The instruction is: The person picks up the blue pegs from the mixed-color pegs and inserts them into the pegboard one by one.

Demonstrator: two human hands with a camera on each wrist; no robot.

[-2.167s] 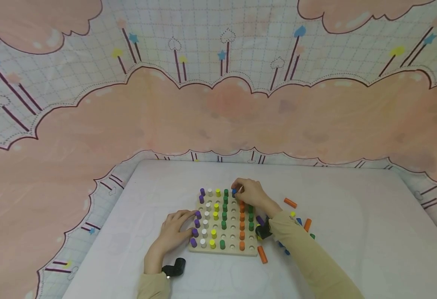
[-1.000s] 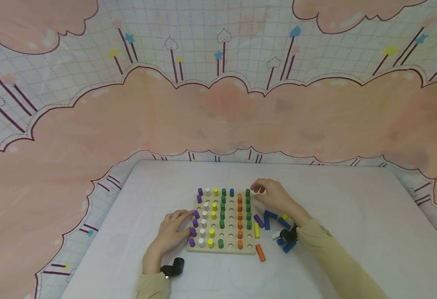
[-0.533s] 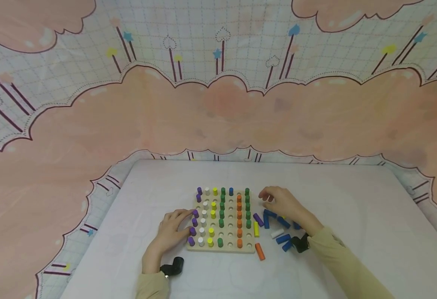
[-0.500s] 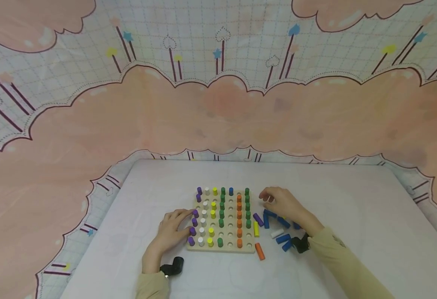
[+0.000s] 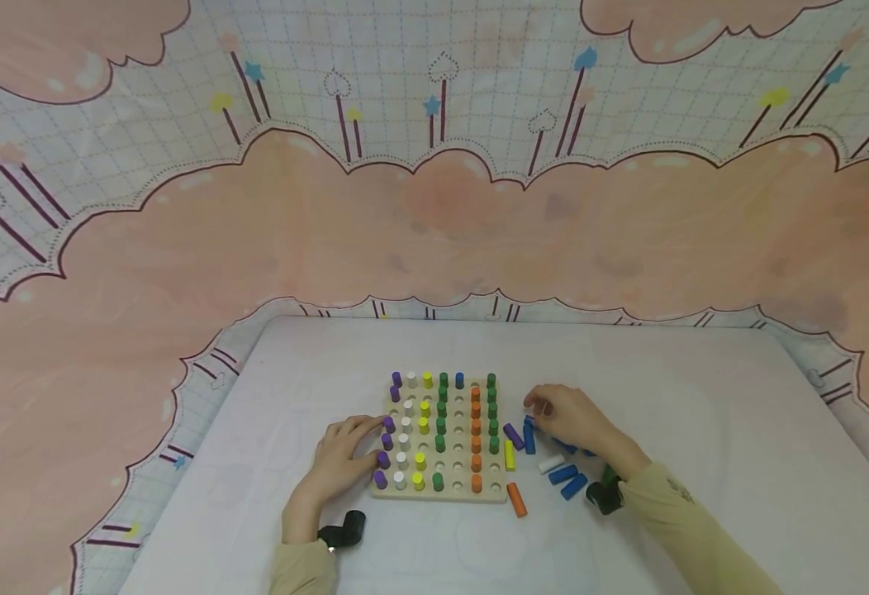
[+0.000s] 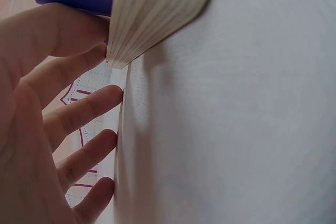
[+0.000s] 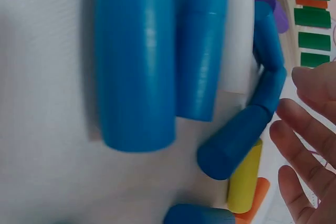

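A wooden pegboard (image 5: 442, 497) stands mid-table with upright coloured pegs in columns: purple, white, yellow, green, orange and green. One blue peg (image 5: 460, 381) is in the back row of the fifth column. My left hand (image 5: 341, 454) rests its thumb and index finger against the board's left edge; in the left wrist view the remaining fingers spread loosely beside the board (image 6: 157, 9). Over the loose pegs right of the board hovers my right hand (image 5: 572, 417), partly hiding them. In the right wrist view its relaxed fingers (image 7: 302, 156) are close to blue pegs (image 7: 268, 90); none appears gripped.
Loose pegs lie right of the board: purple (image 5: 514, 436), yellow (image 5: 510, 456), white (image 5: 551, 464), orange (image 5: 516, 500) and several blue. A green peg (image 5: 610, 475) shows beside the right wrist camera (image 5: 604, 497). The white table (image 5: 702, 430) meets a patterned backdrop.
The right hand put the blue peg in the back row, left the board, and moved right, then down over the loose pegs. My left hand has stayed at the board's left edge.
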